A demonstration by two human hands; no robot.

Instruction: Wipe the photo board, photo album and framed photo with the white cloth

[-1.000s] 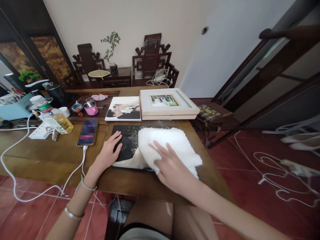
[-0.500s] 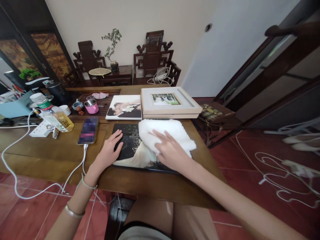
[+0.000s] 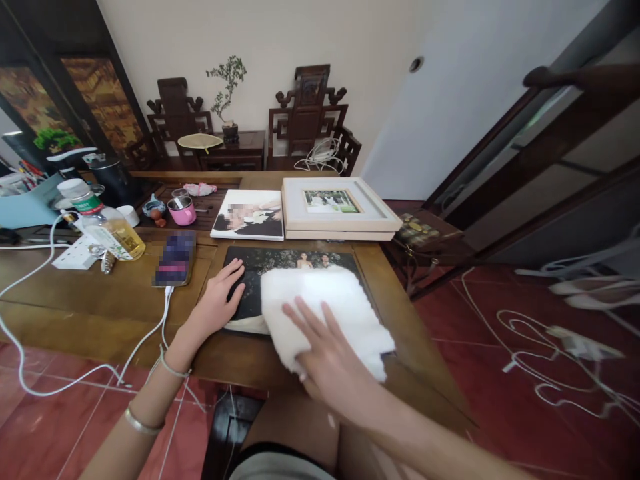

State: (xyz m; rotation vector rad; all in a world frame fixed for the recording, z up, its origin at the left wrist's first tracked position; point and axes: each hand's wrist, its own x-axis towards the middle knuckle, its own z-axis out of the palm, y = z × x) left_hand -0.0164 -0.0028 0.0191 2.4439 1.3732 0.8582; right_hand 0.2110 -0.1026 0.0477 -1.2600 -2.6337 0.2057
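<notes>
A dark photo print (image 3: 280, 267) lies flat near the front edge of the wooden table (image 3: 100, 300). My left hand (image 3: 220, 300) rests on its left edge, fingers spread and flat. A white fluffy cloth (image 3: 325, 313) covers the print's near right part. My right hand (image 3: 320, 347) presses flat on the cloth with fingers stretched out.
Behind the print lie a smaller photo canvas (image 3: 249, 215) and a stacked white picture frame (image 3: 335, 207). To the left are a phone (image 3: 175, 258) on a white cable, an oil bottle (image 3: 107, 230), a pink cup (image 3: 181, 211) and a power strip (image 3: 75, 255). Carved chairs stand at the back.
My right hand has pulled the cloth toward me across the print, uncovering its far part. Before that it had pushed the cloth away. The left hand stayed put.
</notes>
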